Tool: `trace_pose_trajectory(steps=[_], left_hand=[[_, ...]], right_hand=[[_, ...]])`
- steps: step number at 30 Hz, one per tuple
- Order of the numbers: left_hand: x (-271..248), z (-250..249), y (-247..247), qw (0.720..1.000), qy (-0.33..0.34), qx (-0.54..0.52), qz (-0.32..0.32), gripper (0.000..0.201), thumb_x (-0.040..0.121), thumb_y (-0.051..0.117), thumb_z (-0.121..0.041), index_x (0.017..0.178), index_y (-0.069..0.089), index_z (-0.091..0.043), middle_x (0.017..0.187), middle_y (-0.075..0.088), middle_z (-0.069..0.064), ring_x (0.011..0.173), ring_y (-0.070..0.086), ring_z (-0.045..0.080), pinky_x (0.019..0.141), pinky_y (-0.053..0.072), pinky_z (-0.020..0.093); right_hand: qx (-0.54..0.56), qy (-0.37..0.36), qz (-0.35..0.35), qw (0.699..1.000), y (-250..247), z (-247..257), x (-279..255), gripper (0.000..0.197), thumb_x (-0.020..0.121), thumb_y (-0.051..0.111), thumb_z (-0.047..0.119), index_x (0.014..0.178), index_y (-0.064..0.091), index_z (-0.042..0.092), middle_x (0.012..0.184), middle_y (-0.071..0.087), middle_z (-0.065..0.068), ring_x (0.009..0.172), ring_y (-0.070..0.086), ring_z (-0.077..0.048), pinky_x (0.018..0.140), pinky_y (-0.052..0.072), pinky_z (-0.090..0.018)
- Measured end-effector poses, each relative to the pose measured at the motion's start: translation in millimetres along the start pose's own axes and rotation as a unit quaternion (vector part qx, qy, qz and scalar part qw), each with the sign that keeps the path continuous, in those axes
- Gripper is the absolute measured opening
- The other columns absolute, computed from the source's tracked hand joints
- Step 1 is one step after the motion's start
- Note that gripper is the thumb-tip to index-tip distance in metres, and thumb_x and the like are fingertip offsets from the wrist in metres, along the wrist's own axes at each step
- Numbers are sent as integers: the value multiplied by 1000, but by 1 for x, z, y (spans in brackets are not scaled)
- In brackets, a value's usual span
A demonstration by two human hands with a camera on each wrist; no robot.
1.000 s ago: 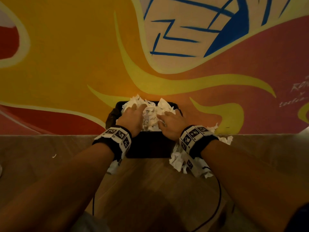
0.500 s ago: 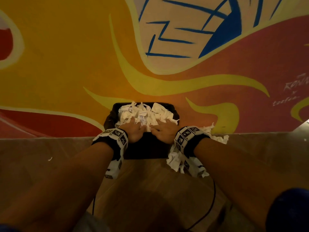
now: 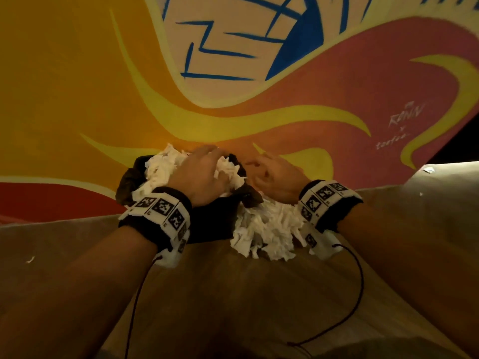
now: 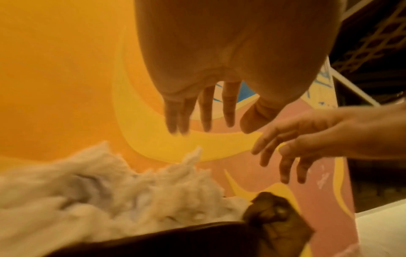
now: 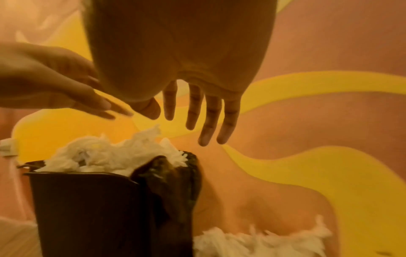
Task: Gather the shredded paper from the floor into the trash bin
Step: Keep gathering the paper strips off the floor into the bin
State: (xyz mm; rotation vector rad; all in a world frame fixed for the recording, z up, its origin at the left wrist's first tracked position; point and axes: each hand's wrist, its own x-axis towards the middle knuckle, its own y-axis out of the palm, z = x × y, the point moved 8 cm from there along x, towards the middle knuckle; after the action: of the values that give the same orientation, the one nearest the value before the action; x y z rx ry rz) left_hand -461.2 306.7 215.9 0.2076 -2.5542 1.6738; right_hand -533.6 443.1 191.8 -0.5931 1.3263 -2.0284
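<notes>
A black trash bin (image 3: 210, 221) with a dark liner stands against the wall, heaped with white shredded paper (image 3: 160, 169). My left hand (image 3: 202, 172) hovers over the heap with straight fingers (image 4: 206, 113), holding nothing. My right hand (image 3: 272, 174) is just right of the bin, fingers (image 5: 211, 118) spread and empty. Below it a pile of shredded paper (image 3: 267, 229) lies on the floor against the bin's right side. The right wrist view shows the bin (image 5: 87, 208), its paper heap (image 5: 110, 156) and the floor pile (image 5: 263, 241).
A painted yellow, orange and pink wall (image 3: 77, 86) rises right behind the bin. The floor (image 3: 233, 294) is wood. One small scrap (image 3: 29, 259) lies far left, and others sit on a pale ledge (image 3: 440, 182) at the right. Thin cables hang from both wristbands.
Both hands have lifted off the paper they were pressing into the bin. The right hand has moved right, off the bin and over the floor pile. The paper heap stands higher.
</notes>
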Motion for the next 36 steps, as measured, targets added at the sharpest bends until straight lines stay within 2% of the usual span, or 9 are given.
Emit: trace_pose_trajectory(steps=[3,7,9,12,17,21,24,31,36], left_hand=[[0,-41,34,990,28,-116,75,32,93,53,-19,124,58,-14,127,55,6,99,56,20,77,43,29],[-14,-58,115,972,27,-99,209,30,96,51,-22,123,61,-15,112,65,4,78,56,7,72,43,23],[-25,-46,157,964,1,-56,261,39,96,51,-28,134,52,-19,128,56,2,102,56,11,82,41,22],[-33,-23,202,965,-30,-37,259,56,96,53,-30,147,31,-21,153,27,5,139,30,25,111,31,32],[-29,12,258,957,-94,-38,270,80,94,56,-33,154,4,-24,161,3,7,146,15,31,118,21,43],[-33,26,290,946,-114,6,304,72,93,59,-32,152,18,-19,155,22,11,140,29,32,113,29,36],[-40,28,295,953,-124,14,277,54,92,59,-22,141,38,-15,145,38,10,131,40,29,107,35,34],[-73,19,307,947,-114,34,297,27,95,52,-14,122,57,-11,131,49,11,120,47,27,96,38,30],[-86,15,305,950,-157,-85,255,24,84,49,1,62,55,-4,70,49,11,65,47,20,57,38,26]], right_hand=[[60,51,4,997,0,-47,-25,24,98,45,24,117,58,18,106,60,-1,83,59,-16,66,44,-22],[20,104,114,988,29,-102,-58,23,99,46,21,112,62,13,108,64,-4,92,61,-24,78,51,-35],[8,123,148,981,49,-122,-74,24,99,47,24,114,62,14,108,63,-1,87,60,-19,71,48,-27],[21,141,168,975,81,-142,-87,23,97,49,24,116,60,18,106,63,3,76,55,-8,62,43,-16],[11,141,176,974,136,-147,-97,36,93,54,32,129,49,27,125,52,-2,104,54,-18,83,44,-28],[40,152,212,965,180,-140,-105,64,92,56,36,146,22,38,147,27,-11,129,40,-35,101,39,-44],[12,144,265,953,200,-136,-111,69,94,56,36,150,16,33,155,13,-11,137,32,-34,105,36,-42],[-34,116,290,949,215,-135,-129,45,99,46,36,138,46,14,137,42,-11,126,40,-26,105,30,-31],[35,157,237,958,197,-159,-147,18,91,59,35,101,67,21,115,60,0,107,54,-16,93,45,-30]])
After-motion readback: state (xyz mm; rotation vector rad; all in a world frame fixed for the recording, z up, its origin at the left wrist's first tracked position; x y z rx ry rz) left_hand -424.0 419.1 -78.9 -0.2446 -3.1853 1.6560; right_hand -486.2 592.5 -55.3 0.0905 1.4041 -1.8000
